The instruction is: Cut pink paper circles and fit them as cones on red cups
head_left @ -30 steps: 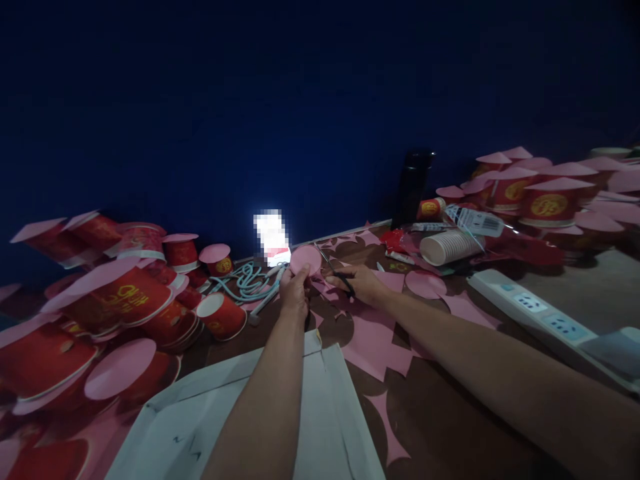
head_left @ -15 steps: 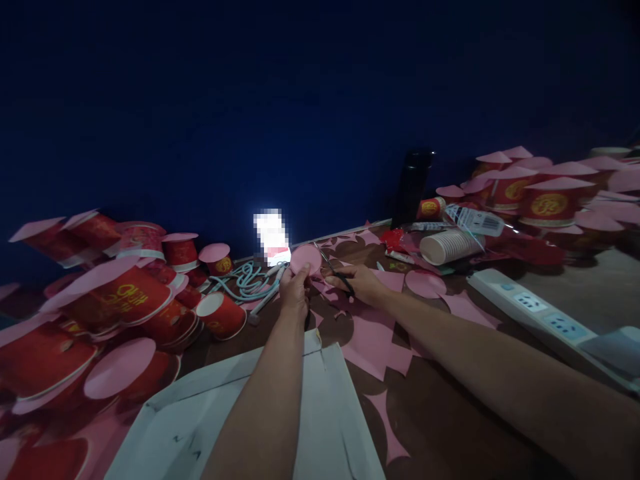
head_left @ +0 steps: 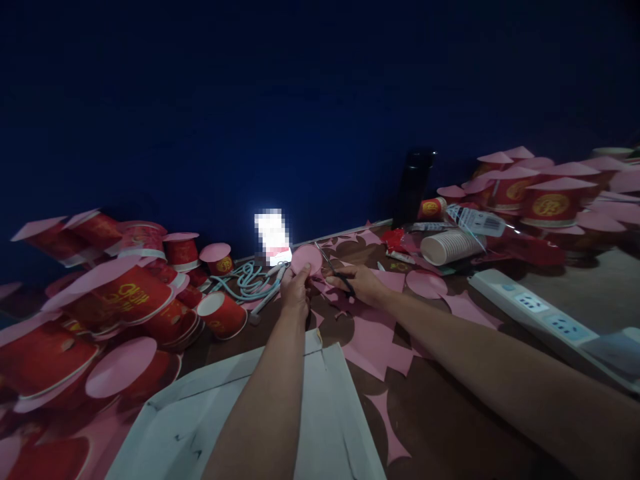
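Note:
Between thumb and fingers, my left hand (head_left: 296, 291) pinches a round pink paper disc (head_left: 309, 256). My right hand (head_left: 363, 285) is closed around the dark handles of a pair of scissors (head_left: 345, 277), whose blades point up and left beside the disc's right edge. Whether the blades touch the paper I cannot tell. Below the hands lie pink paper offcuts (head_left: 373, 343) with curved cut-outs. A pink disc (head_left: 427, 284) rests right of my right hand.
Red paper cups (head_left: 223, 315), many topped with pink discs, crowd the left; more stand back right. Also around are a glowing phone (head_left: 273, 233), a pale cable (head_left: 245, 283), a black flask (head_left: 413, 187), stacked cups (head_left: 447, 247), a power strip (head_left: 545, 317) and a white cardboard piece (head_left: 330, 413).
Almost nothing differs. Both hands, the disc and the scissors keep nearly the same places; the whole view has shifted very slightly.

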{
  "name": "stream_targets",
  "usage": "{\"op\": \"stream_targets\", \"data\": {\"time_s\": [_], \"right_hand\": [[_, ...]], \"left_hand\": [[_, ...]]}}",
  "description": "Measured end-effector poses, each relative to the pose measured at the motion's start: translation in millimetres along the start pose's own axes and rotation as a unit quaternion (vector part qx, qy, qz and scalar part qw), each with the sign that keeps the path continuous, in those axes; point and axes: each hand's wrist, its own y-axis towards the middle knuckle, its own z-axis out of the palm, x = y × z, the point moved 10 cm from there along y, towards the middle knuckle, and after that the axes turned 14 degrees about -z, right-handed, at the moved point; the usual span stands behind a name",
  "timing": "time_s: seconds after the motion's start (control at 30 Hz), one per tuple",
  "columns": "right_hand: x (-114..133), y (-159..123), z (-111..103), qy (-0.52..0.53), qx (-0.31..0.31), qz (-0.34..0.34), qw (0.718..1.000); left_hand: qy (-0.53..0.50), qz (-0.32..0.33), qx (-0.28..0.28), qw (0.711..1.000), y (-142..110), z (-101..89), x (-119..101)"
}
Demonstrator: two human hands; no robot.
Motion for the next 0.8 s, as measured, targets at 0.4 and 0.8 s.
{"op": "stream_targets", "data": {"time_s": [0.4,0.8], "right_hand": [[-5.8,-0.5,0.7,0.007,0.000,0.021,1.000],[-1.9,-1.3,-0.1,-0.002,-0.004,0.021,1.000]], "left_hand": [[-0.014,0.003,0.009,1.000,1.1,0.4,0.7],[-0.008,0.006,0.016,1.000,-1.0,2.9,-0.6]]}}
